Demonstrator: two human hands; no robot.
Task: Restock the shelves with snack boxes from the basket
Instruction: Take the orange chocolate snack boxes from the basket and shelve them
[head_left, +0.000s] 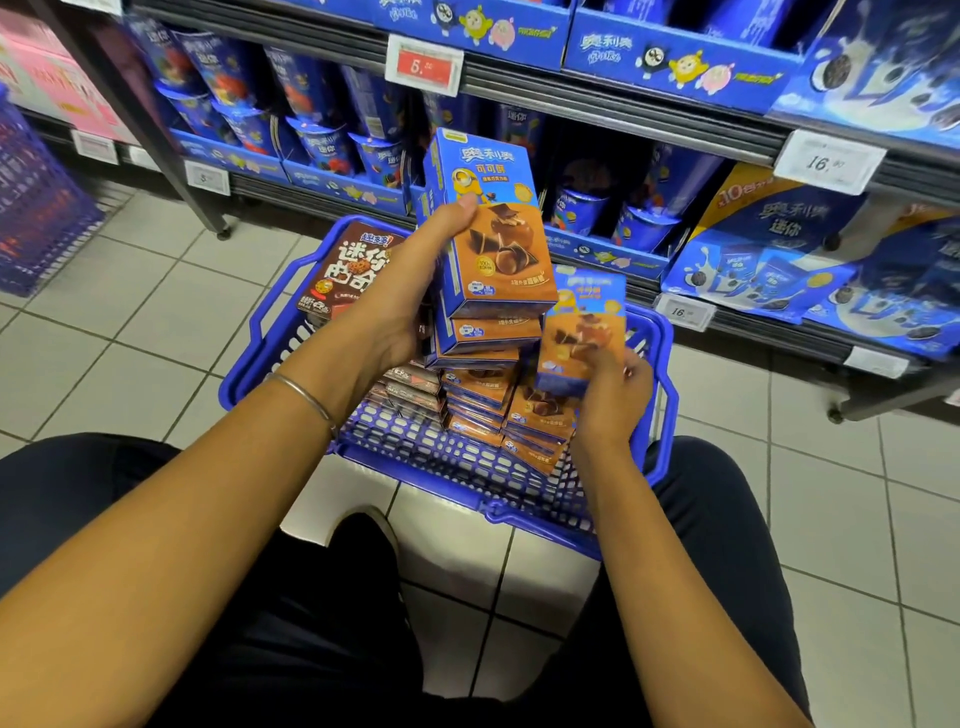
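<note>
A blue plastic basket (270, 332) sits on the floor before the shelves, holding several blue-and-orange snack boxes (483, 395) stacked in it. My left hand (410, 291) grips a small stack of these boxes (493, 244), held upright above the basket. My right hand (610, 395) holds one more of the same boxes (582, 327), lifted just above the basket's right side and slightly blurred. A brown snack box (348, 270) leans upright at the basket's far left corner. Darker flat boxes (410, 387) lie under the left hand.
The low shelf (613, 260) behind the basket holds blue cups and trays. Large blue cookie bags (810, 260) fill the shelf at right. A purple crate (36, 208) stands at the far left. My knees frame the basket on the tiled floor.
</note>
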